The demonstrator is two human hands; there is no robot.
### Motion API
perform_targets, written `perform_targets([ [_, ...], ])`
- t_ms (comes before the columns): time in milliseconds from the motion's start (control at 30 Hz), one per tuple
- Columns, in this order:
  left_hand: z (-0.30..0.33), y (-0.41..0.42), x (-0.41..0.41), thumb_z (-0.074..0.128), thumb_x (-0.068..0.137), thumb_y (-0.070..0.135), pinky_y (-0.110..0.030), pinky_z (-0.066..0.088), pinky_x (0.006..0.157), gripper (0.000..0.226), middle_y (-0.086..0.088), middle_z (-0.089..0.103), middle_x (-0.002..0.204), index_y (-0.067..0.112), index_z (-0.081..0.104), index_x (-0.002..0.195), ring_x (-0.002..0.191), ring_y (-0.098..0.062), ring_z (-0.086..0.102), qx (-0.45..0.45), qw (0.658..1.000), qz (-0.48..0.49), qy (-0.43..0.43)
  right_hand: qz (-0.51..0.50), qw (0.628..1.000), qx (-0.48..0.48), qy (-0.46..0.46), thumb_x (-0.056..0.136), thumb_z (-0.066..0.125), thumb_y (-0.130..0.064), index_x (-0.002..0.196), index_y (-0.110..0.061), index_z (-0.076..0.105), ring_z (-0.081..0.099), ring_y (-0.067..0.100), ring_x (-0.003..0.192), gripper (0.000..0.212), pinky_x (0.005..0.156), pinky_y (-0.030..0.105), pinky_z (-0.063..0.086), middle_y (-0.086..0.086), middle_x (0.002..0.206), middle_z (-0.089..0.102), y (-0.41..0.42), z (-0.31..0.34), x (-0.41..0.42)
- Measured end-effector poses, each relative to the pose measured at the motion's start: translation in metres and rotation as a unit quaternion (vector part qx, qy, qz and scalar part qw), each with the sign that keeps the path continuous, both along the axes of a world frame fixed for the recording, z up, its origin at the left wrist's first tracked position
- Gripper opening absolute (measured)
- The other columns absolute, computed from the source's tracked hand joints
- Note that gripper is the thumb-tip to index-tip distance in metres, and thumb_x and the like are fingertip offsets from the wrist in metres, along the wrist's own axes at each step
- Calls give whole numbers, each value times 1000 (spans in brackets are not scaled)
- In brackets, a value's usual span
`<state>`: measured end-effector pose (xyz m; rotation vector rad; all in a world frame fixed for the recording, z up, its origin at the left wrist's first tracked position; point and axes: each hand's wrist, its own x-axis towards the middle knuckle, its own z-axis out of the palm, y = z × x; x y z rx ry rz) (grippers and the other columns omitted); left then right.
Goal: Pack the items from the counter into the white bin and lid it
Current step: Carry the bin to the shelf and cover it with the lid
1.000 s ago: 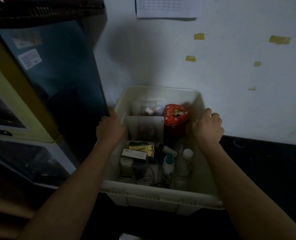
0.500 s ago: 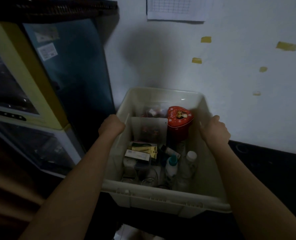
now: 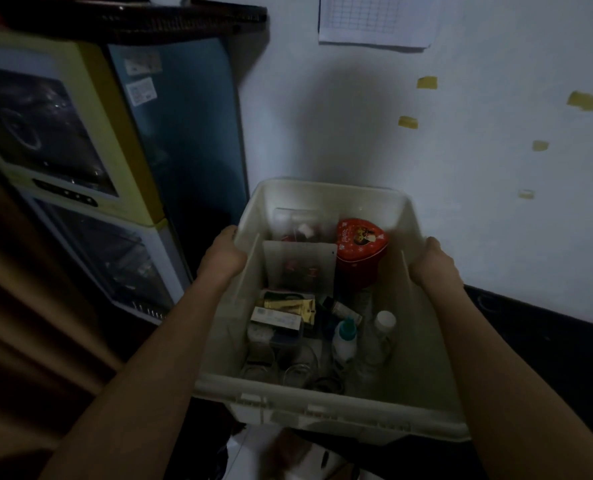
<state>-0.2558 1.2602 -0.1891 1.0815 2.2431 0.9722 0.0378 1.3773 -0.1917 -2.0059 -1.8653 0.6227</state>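
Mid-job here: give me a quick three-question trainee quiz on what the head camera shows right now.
1. True or false: a lid covers the white bin.
2. Which item stands at the bin's far end? A) red heart-shaped tin B) green mug C) yellow sponge
3. Fill in: the left hand and right hand each grip a long side ____ of the bin.

Key:
1. False; it is open, contents visible.
2. A.
3. rim.

Two hands hold the white bin (image 3: 326, 408) by its sides: left hand (image 3: 221, 257), right hand (image 3: 433, 264). A red tin (image 3: 360, 241) and bottles (image 3: 345, 336) sit inside.
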Motion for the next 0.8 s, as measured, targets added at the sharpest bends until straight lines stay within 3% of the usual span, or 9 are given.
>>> perform_targets([
  [133,1,-29,12,41,86,1,-45,50,90,42,-12,58,110,18,52,123,94,-29,55,19,1000,20,-12,30,999,-10,11,91,49,-19,121,-10,39,51,31,88,33,71,40,44,20,112,54,-15,3,11],
  [233,4,-57,22,41,88,4,-37,48,85,41,-10,57,108,18,54,123,90,-25,53,24,999,39,-4,58,998,-24,8,91,48,-15,122,-6,39,53,38,105,33,78,42,43,22,118,52,-30,5,16],
  [367,3,-106,34,44,85,-1,-43,49,91,44,-19,60,115,15,56,123,102,-34,57,33,997,74,6,94,995,-34,19,92,49,-14,126,-6,37,52,39,109,38,79,41,42,23,123,50,-57,4,17],
  [500,4,-162,35,44,84,-4,-48,50,92,48,-21,59,118,14,55,127,105,-38,57,30,991,132,-4,153,988,-23,28,93,47,-26,130,-4,39,51,39,113,44,92,46,44,23,125,51,-90,7,7],
  [667,16,-242,26,45,83,-7,-35,48,85,50,-20,60,114,12,56,127,102,-32,57,45,973,228,-8,231,973,-30,3,94,43,-23,136,-4,39,47,39,123,47,101,43,40,23,135,47,-132,18,-33],
  [800,25,-318,19,45,82,-5,-38,50,88,50,-18,61,116,14,56,128,100,-33,58,51,948,313,-10,304,951,-14,45,89,50,-25,132,-12,42,51,37,118,45,99,43,43,19,131,51,-177,30,-77],
])
